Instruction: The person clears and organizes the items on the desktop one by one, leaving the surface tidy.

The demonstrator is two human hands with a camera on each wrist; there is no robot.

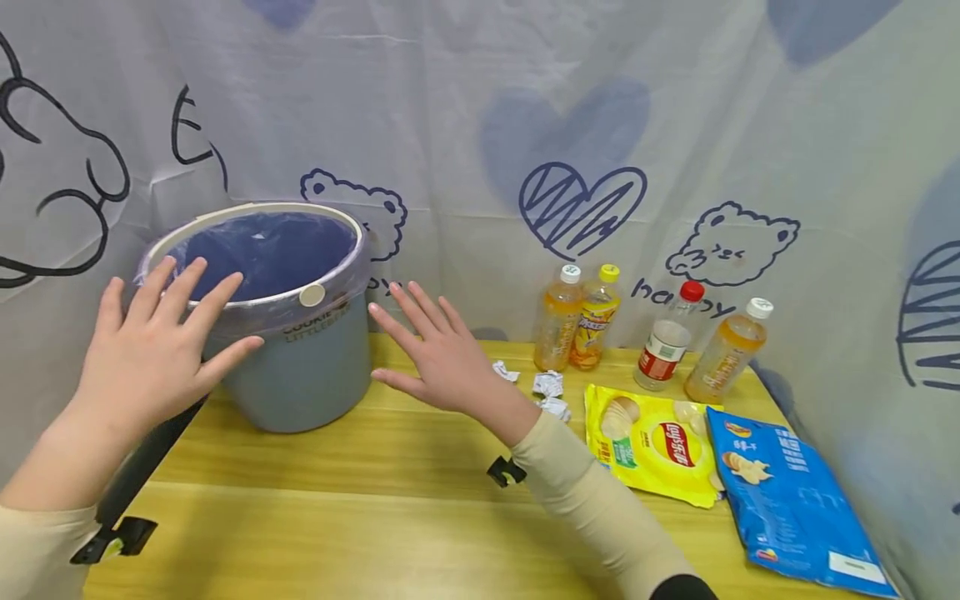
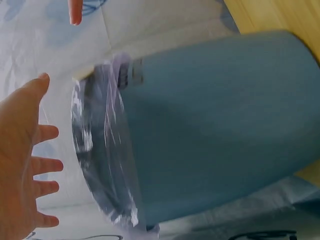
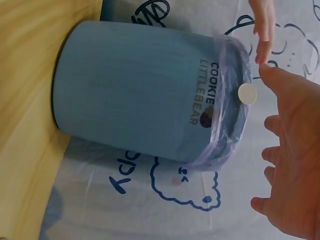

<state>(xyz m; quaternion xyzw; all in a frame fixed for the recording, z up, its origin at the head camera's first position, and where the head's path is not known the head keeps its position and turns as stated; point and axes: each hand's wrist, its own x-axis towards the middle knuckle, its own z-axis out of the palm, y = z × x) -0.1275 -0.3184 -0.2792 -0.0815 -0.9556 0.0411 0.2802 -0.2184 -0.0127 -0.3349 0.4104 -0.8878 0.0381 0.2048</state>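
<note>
Both your hands are spread flat, holding nothing: left hand (image 1: 150, 350) and right hand (image 1: 438, 354) flank the round blue-grey plastic bin (image 1: 288, 333) on the yellow wooden table (image 1: 337, 517). Close evenly on its walls; the left seems just apart.

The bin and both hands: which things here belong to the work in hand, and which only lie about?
In hand:
- blue bin with its plastic liner
- left hand, open, at the rim
- right hand, open, beside the bin

Lying about:
- four bottles
- paper scraps
- yellow crisp bag
- blue crisp bag
</note>
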